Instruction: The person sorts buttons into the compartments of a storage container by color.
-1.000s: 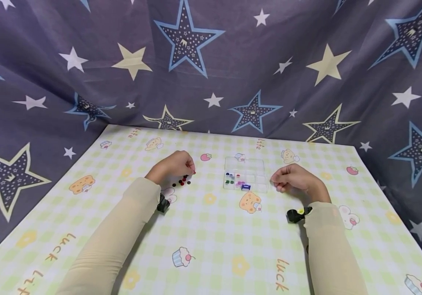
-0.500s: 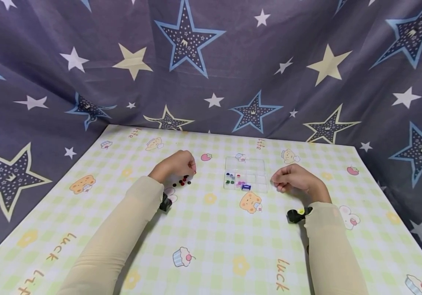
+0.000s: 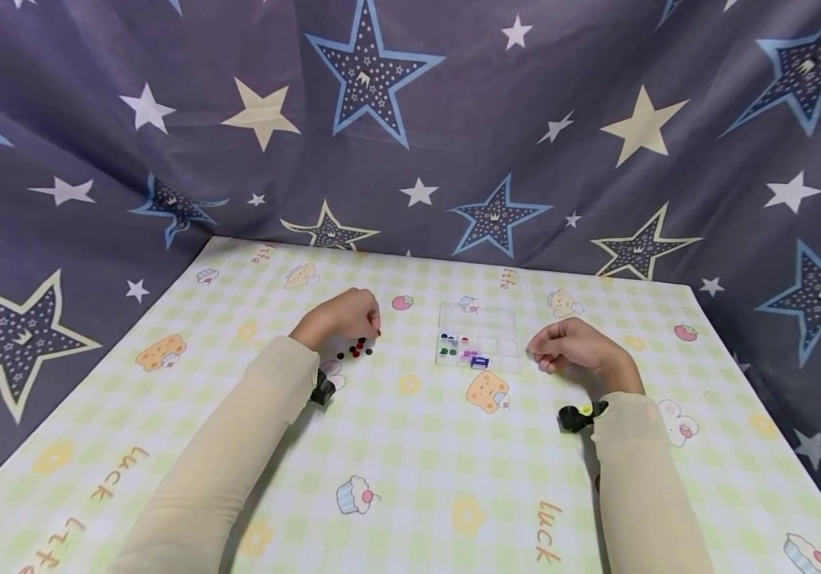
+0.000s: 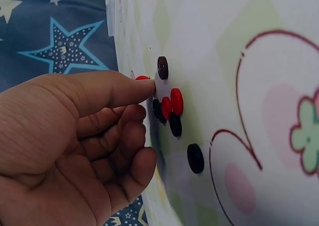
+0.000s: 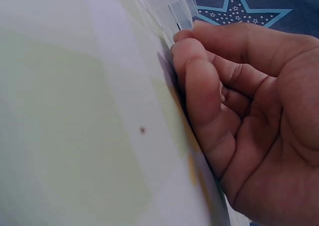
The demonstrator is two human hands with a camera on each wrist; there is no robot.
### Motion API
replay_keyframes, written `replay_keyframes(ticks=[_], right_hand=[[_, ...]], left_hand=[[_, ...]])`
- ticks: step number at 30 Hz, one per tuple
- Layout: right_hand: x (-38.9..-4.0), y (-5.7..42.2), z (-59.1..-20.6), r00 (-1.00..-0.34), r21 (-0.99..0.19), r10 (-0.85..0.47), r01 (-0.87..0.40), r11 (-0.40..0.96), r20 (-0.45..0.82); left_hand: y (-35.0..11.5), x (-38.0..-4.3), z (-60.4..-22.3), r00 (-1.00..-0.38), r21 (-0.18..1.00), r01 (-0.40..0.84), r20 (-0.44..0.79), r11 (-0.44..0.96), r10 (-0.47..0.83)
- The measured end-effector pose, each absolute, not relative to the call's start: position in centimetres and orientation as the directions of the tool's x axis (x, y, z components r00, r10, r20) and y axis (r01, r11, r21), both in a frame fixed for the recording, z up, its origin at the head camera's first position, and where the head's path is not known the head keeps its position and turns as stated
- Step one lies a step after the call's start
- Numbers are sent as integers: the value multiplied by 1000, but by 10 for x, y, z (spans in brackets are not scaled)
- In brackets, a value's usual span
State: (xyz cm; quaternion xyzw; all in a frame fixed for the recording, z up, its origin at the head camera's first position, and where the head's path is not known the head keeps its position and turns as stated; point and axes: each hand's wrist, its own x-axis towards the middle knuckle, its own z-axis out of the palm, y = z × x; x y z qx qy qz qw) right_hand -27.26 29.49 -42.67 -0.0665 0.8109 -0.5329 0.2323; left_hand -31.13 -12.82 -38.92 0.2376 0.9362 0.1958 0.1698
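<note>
My left hand (image 3: 348, 313) is low over the left-middle of the table, and its thumb and a bent finger pinch a red button (image 4: 142, 78), mostly hidden behind the thumb. Beneath and beside it lie several loose buttons, among them a red button (image 4: 176, 101) and a black button (image 4: 195, 158). My right hand (image 3: 571, 349) rests on the table with fingers loosely curled, its fingertips right by the right edge of a clear compartment box (image 3: 510, 349). Small blue, red, green and pink pieces sit in the box's left compartments; its clear lid (image 3: 482, 317) lies back.
A small dark-blue piece (image 3: 480, 363) is at the box's front edge. The table (image 3: 410, 446) wears a checked cloth with printed cartoons. Behind it hangs a dark star-patterned curtain (image 3: 353, 183). Black wrist cameras sit at both sleeves.
The head view has tilted slightly. My left hand stays over the buttons, and the red at its fingertips shows less than before. The right hand and the box have kept their places.
</note>
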Motion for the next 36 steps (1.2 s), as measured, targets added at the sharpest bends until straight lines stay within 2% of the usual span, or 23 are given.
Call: replay_keyframes(ticks=[12, 28, 36], right_hand=[[-273, 297, -425, -889, -901, -357, 125, 416, -288], [-272, 294, -425, -887, -894, -352, 129, 430, -297], [-273, 293, -425, -885, -893, -341, 158, 421, -317]], left_hand=[[-118, -318, -386, -839, 462, 406, -153, 788, 522], [-84, -314, -381, -815, 517, 513, 45, 685, 577], [-63, -314, -386, -780, 530, 571, 114, 627, 615]])
